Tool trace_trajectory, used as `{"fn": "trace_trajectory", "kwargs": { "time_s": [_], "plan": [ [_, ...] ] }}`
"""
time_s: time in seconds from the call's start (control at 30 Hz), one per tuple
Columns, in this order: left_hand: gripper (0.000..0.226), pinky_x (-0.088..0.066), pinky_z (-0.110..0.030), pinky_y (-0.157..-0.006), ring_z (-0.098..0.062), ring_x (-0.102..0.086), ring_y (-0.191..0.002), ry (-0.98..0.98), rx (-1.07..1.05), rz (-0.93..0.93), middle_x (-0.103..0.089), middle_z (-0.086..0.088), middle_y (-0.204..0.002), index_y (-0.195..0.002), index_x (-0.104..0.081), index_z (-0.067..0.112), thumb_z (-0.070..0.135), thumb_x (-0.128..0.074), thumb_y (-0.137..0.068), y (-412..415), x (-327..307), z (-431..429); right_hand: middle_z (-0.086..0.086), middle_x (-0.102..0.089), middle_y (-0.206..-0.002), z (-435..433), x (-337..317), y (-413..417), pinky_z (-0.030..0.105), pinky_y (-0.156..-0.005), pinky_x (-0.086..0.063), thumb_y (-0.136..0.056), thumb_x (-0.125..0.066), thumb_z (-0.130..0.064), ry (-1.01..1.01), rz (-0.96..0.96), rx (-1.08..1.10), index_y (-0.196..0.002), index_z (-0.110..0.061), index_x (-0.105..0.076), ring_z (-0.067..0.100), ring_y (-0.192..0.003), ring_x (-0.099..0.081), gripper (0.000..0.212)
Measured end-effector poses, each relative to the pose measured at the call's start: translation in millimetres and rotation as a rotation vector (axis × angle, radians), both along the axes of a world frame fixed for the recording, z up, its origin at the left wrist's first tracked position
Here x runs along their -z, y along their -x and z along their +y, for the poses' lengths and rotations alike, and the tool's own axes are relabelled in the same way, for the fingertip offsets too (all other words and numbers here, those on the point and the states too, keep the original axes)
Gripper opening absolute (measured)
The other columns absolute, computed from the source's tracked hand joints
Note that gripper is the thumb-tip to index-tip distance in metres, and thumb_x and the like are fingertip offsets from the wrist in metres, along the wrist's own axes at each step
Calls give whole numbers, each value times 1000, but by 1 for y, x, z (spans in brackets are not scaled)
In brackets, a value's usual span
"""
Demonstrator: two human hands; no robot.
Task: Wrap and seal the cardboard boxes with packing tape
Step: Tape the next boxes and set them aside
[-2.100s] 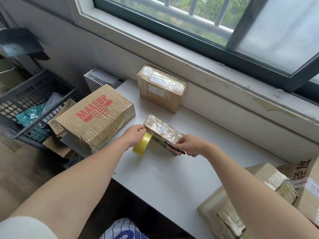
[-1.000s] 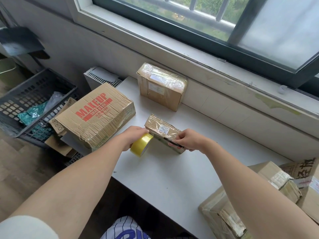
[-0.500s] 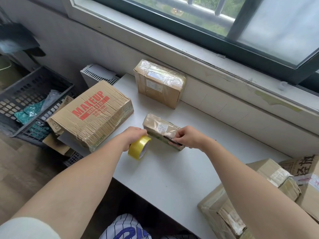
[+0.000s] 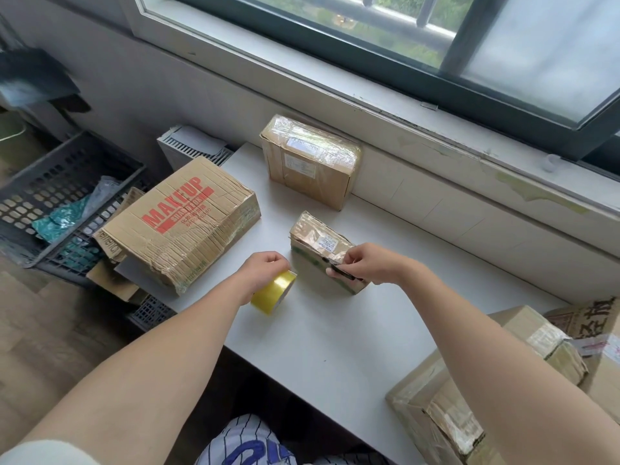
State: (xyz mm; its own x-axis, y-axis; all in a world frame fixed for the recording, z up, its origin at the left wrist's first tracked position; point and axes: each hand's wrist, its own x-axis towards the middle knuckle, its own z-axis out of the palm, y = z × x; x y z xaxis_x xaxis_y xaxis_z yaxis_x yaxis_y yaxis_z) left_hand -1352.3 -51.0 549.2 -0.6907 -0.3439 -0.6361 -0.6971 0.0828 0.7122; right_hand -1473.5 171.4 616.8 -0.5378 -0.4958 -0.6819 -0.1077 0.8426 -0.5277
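1. I logged the small taped box [image 4: 320,241] in the middle of the white table [image 4: 335,347].
2. The left hand [image 4: 265,273] curled its fingers round the yellow tape roll [image 4: 273,293], just left of the box.
3. The right hand [image 4: 367,266] pinched a slim black tool [image 4: 342,272] at the box's near side.

The tape roll [image 4: 273,293] is yellow, the slim tool [image 4: 342,272] black and the table [image 4: 335,347] white. The large box [image 4: 188,229] is brown with red lettering, the small box [image 4: 315,236] brown with green print on its side. The shirt [image 4: 246,439] has dark pinstripes on white.

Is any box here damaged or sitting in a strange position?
Yes. The MAKEUP box hangs well past the left edge of the table, and its near corner is crushed and wrinkled.
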Motion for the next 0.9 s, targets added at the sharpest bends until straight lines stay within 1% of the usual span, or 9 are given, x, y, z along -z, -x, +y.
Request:
{"fn": "trace_trajectory", "kwargs": {
  "time_s": [0.1,0.17,0.33,0.4,0.5,0.6,0.7,0.8,0.9],
  "plan": [
    [14,-43,-28,-68,-21,-55,-80,38,28,-2,-64,-1,-91,-95,-76,14,24,-66,-92,1,-3,1,-5,-65,-86,-1,-2,2,30,-66,-42,-73,-78,-68,-68,189,-92,-87,-20,-59,18,-80,-57,53],
    [14,-42,-28,-67,-21,-55,-80,46,41,-12,-65,-2,-91,-95,-77,15,24,-65,-92,1,-3,1,-3,-63,-92,-1,-1,-1,31,-67,-43,-75,-79,-64,-95,279,-127,-90,-22,-57,20,-86,-58,50],
    [9,-42,-25,-63,-20,-55,-77,48,68,-29,-65,-2,-89,-87,-75,20,24,-68,-92,-6,-1,2,-1,-62,-89,-9,-3,-10,34,-68,-48,-82,-75,-49,-179,470,-266,-94,-20,-60,24,-85,-58,35],
    [10,-42,-25,-64,-19,-55,-77,59,72,-30,-65,-2,-89,-86,-75,21,25,-69,-92,-10,0,0,-2,-56,-83,-13,-2,-13,30,-61,-42,-86,-70,-43,-226,569,-323,-91,-22,-58,26,-83,-56,24],
    [11,-43,-27,-66,-21,-56,-78,58,53,-14,-65,-2,-91,-83,-75,22,26,-69,-91,-14,-1,-6,-3,-49,-76,-18,0,-18,25,-53,-34,-86,-68,-38,-287,653,-383,-87,-24,-57,27,-78,-56,18],
    [11,-43,-27,-65,-21,-55,-78,55,52,-13,-64,-2,-91,-89,-77,19,25,-68,-92,-17,-4,-9,-2,-48,-75,-25,0,-19,25,-59,-40,-86,-69,-35,-333,676,-428,-88,-23,-59,29,-79,-56,16],
    [10,-44,-28,-68,-22,-56,-78,56,65,-12,-65,-3,-92,-87,-76,20,26,-69,-91,-18,-5,-11,-2,-54,-85,-31,-1,-20,29,-66,-44,-88,-70,-45,-380,662,-457,-100,-20,-58,29,-84,-55,31],
    [10,-43,-27,-66,-21,-56,-78,49,75,-21,-65,-4,-93,-90,-76,19,26,-70,-91,-20,-5,-12,-2,-53,-100,-31,1,-18,32,-74,-49,-80,-71,-68,-426,587,-436,-115,-20,-51,27,-98,-57,62],
    [13,-43,-27,-65,-21,-55,-78,51,96,-22,-64,-4,-95,-95,-77,16,27,-69,-93,-20,-7,-10,1,-57,-110,-29,1,-15,35,-81,-53,-77,-74,-69,-449,600,-414,-123,-19,-54,26,-105,-57,70]
  ]
}}
